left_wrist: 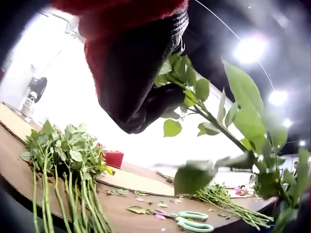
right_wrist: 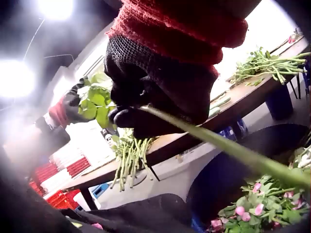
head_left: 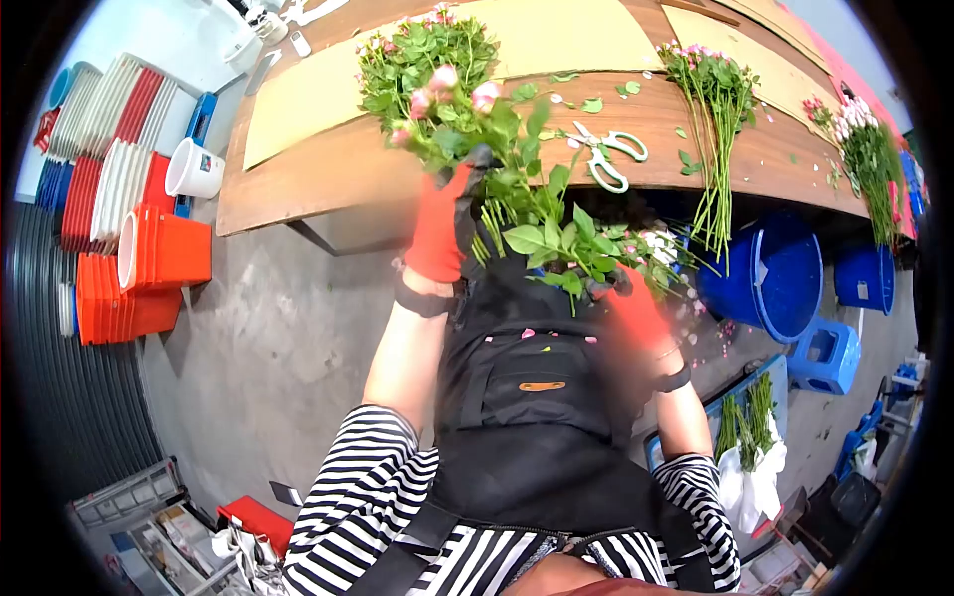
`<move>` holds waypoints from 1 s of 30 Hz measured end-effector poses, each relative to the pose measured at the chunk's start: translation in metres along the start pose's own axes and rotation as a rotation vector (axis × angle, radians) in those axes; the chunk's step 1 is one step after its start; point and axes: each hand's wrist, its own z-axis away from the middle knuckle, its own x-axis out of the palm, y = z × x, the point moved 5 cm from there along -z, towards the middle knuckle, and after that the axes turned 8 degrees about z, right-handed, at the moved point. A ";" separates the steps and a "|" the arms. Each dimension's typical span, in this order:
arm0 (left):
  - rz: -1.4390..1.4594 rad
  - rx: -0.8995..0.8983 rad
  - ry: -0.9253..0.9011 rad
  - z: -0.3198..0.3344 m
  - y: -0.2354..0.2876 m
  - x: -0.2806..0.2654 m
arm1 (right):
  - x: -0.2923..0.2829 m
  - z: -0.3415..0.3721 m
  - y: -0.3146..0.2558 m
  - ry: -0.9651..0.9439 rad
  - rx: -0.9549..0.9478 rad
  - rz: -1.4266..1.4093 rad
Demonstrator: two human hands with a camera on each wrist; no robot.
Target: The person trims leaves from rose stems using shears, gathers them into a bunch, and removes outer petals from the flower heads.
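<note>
Both hands, in red gloves with black palms, work on a leafy rose stem (head_left: 542,214). The left hand (head_left: 437,223) grips it below pale pink blooms (head_left: 447,89); in the left wrist view, black-coated fingers (left_wrist: 163,102) curl round it among the leaves. Lower down and to the right, the right hand (head_left: 636,303) is curled round the stem. The right wrist view shows the bare green stem (right_wrist: 209,131) running out of the right hand (right_wrist: 160,82). A bunch of pink roses (head_left: 427,65) lies on the table beyond the left hand, cut stems hanging over the edge.
Scissors with pale green handles (head_left: 616,159) lie on the wooden table (head_left: 318,194) among loose leaves. More rose bunches (head_left: 711,99) lie to the right. Below the table edge stands a blue bin (head_left: 795,283), near a blue stool (head_left: 827,356). Trimmed leaves and petals (right_wrist: 257,208) gather below the right hand.
</note>
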 end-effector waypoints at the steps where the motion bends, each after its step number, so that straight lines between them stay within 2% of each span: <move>1: 0.029 0.042 0.010 0.003 0.000 0.000 | 0.001 0.001 0.000 -0.053 -0.057 -0.058; 2: 0.053 -0.010 0.018 0.003 -0.002 -0.001 | 0.000 0.000 -0.004 -0.103 -0.118 -0.115; 3: 0.010 0.023 0.010 0.008 0.001 0.004 | 0.001 -0.001 -0.012 -0.150 -0.178 -0.173; 4: -0.032 0.053 0.001 0.016 0.006 0.014 | 0.002 -0.004 -0.004 -0.097 -0.040 -0.320; 5: -0.073 0.080 -0.011 0.024 0.009 0.023 | 0.002 -0.007 -0.014 -0.088 -0.148 -0.362; 6: 0.044 0.012 -0.003 0.030 0.007 0.029 | 0.006 -0.009 -0.039 -0.073 -0.256 -0.403; 8: -0.076 0.087 0.047 0.027 -0.026 0.004 | 0.009 -0.017 -0.079 -0.014 -0.391 -0.421; 10: -0.020 0.036 0.039 0.035 -0.023 0.015 | 0.011 -0.023 -0.103 0.066 -0.438 -0.388; 12: 0.025 -0.016 0.095 0.045 -0.014 0.020 | 0.007 -0.024 -0.106 0.144 -0.377 -0.370; 13: 0.048 -0.040 0.129 0.047 -0.012 0.019 | 0.008 -0.025 -0.106 0.177 -0.346 -0.360; 14: 0.059 0.003 0.131 0.047 -0.009 0.019 | 0.010 -0.023 -0.104 0.252 -0.417 -0.462; 17: 0.028 0.057 0.097 0.043 -0.004 0.010 | 0.001 -0.038 -0.076 0.132 -0.395 -0.293; 18: -0.065 0.132 0.117 0.041 -0.003 0.005 | 0.000 -0.030 -0.087 0.098 -0.443 -0.224; 22: -0.035 0.171 0.082 0.036 -0.007 -0.002 | -0.008 -0.027 -0.056 0.116 -0.464 -0.398; 24: -0.018 0.183 0.153 0.037 -0.003 -0.003 | -0.017 -0.038 -0.001 0.203 -0.348 -0.385; 25: -0.010 0.191 0.191 0.038 0.000 -0.004 | -0.018 -0.037 0.001 0.193 -0.318 -0.336; 26: -0.160 0.279 0.123 0.038 0.005 -0.006 | -0.019 -0.036 0.004 0.183 -0.290 -0.287; 27: -0.149 0.222 0.171 0.046 0.026 0.012 | -0.020 -0.034 0.006 0.171 -0.262 -0.238; 29: -0.474 0.411 0.060 0.039 0.024 -0.011 | -0.034 -0.038 0.007 0.135 -0.235 0.096; 30: -0.447 0.395 0.044 0.040 0.023 -0.010 | -0.029 -0.033 -0.007 0.119 -0.253 0.041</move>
